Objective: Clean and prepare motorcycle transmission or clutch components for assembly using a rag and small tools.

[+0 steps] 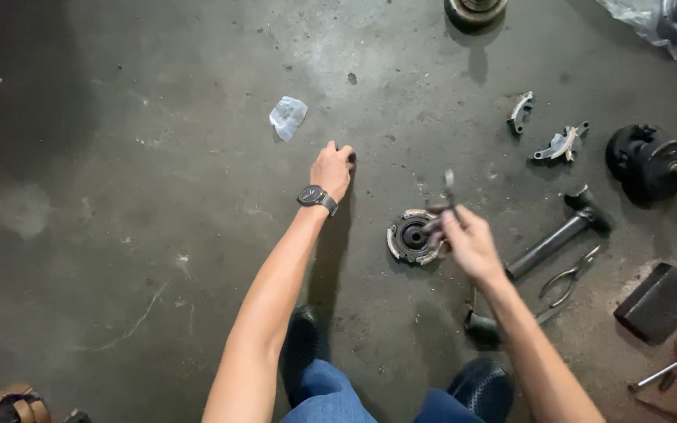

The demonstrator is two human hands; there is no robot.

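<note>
1. Stained concrete floor (158, 235), parts scattered right.
2. Left hand (332, 168): fingers curled, knuckles on floor, holding nothing visible.
3. Right hand (470, 239): clenched around slim metal tool (450, 188), working at round clutch assembly (413, 235), centre.
4. Pliers (570, 276), near right.

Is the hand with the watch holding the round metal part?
No, the left hand with the watch rests on the floor, apart from the round metal part.
</note>
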